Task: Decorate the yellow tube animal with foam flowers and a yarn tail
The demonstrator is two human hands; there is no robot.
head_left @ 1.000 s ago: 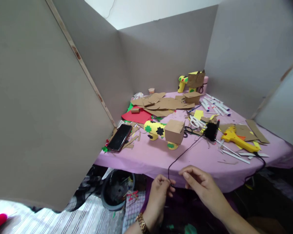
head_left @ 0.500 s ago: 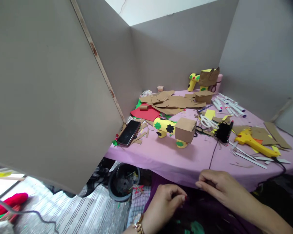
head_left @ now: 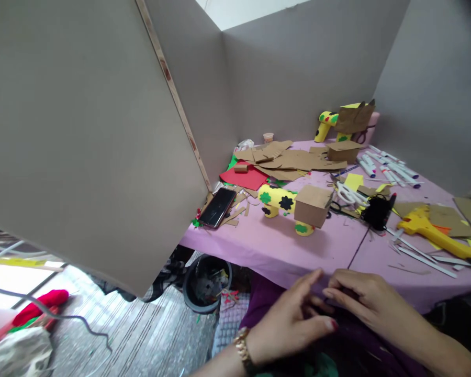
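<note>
My left hand (head_left: 288, 327) is over my lap, thumb and fingers apart, its fingertips close to my right hand. My right hand (head_left: 371, 298) is closed in a pinch at the table's front edge. From the tangled black yarn (head_left: 377, 212), a single strand runs down the cloth to my right hand; its end between the fingers is hidden. Beyond my hands stands a yellow paper tube animal (head_left: 275, 196) with green and black flower spots, short legs and a cardboard box (head_left: 313, 203) at its right end.
A yellow glue gun (head_left: 434, 230) lies right among paper strips. White-handled scissors (head_left: 350, 193), several markers (head_left: 396, 170), cardboard scraps (head_left: 294, 159) and red paper (head_left: 245, 176) lie farther back. A phone (head_left: 217, 207) rests at left, above a dark bucket (head_left: 208, 283). Grey panels (head_left: 298, 78) enclose the table.
My left hand has moved right toward my right hand, and its fingers have spread from a pinch. My right hand stays pinched. The view has shifted left.
</note>
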